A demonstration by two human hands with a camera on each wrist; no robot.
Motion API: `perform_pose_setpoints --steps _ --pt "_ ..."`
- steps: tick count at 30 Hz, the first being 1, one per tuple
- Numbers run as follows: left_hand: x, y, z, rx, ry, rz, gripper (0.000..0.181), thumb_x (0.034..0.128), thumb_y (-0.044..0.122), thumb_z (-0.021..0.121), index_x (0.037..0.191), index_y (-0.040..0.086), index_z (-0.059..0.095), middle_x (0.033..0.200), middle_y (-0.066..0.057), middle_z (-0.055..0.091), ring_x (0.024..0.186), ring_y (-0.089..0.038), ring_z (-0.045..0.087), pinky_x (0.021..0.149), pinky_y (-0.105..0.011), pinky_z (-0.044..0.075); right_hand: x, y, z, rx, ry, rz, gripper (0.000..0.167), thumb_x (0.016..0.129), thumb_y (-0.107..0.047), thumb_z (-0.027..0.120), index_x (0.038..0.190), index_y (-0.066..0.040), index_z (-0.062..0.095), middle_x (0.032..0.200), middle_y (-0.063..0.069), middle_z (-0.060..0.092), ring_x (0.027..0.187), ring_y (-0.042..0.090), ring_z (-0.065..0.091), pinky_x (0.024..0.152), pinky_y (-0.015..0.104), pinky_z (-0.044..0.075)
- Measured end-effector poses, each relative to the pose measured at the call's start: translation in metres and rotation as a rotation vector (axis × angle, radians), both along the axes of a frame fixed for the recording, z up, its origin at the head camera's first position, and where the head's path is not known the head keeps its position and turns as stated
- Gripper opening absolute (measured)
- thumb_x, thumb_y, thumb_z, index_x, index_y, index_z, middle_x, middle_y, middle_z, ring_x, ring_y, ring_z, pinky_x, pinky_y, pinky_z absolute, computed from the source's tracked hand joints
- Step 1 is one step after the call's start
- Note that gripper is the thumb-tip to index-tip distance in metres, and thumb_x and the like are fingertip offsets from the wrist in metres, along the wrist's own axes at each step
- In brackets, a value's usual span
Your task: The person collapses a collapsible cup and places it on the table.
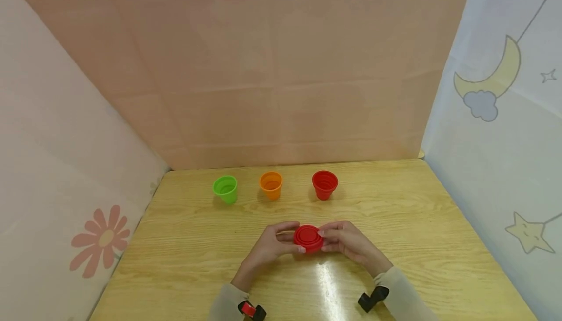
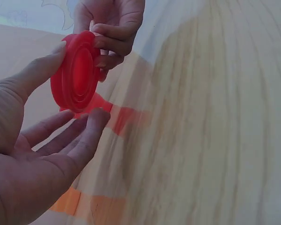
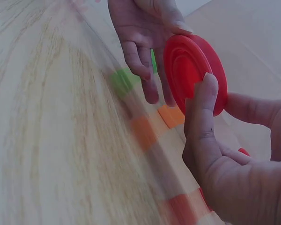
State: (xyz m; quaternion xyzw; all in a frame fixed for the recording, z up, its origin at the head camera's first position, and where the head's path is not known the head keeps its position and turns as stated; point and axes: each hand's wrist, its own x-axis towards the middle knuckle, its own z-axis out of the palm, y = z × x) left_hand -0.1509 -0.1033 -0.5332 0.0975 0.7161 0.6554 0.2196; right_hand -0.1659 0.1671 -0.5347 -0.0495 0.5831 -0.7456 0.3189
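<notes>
A red collapsible cup, folded flat into a ringed disc, is held up between both hands above the table. My right hand pinches its right edge, with the thumb on one face and fingertips on the other in the right wrist view. My left hand is at the opposite side. Its thumb touches the rim of the red disc, while its other fingers extend loosely, apart from the disc. Behind the hands stand a green cup, an orange cup and a second red cup, all expanded and upright.
The wooden table ends at a plain pinkish backdrop. White side panels with a flower on the left and a moon on the right flank it. Dark wrist straps sit over the pale sleeves.
</notes>
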Motion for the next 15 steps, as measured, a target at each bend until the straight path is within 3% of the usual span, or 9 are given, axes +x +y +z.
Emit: perform_pose_setpoints --steps 8,15 --pt "-0.0021 0.0046 -0.0003 -0.072 0.043 0.036 0.061 0.0814 0.031 0.093 0.135 0.011 0.071 0.133 -0.011 0.074 0.118 -0.027 0.074 0.1 -0.037 0.063 0.0022 0.002 -0.0017 0.003 -0.004 -0.011 0.025 0.104 -0.012 0.065 0.12 0.005 0.07 0.105 0.004 0.077 0.087 0.014 0.076 0.084 0.028 0.066" --pt "-0.0017 0.0046 -0.0017 -0.087 -0.002 0.064 0.055 0.082 0.033 0.092 0.128 0.008 0.075 0.126 -0.012 0.077 0.109 -0.022 0.077 0.094 -0.033 0.064 0.0056 0.003 0.0004 0.091 0.079 -0.005 0.044 0.104 -0.02 0.067 0.134 0.011 0.061 0.121 0.006 0.074 0.107 0.018 0.074 0.101 0.036 0.063"
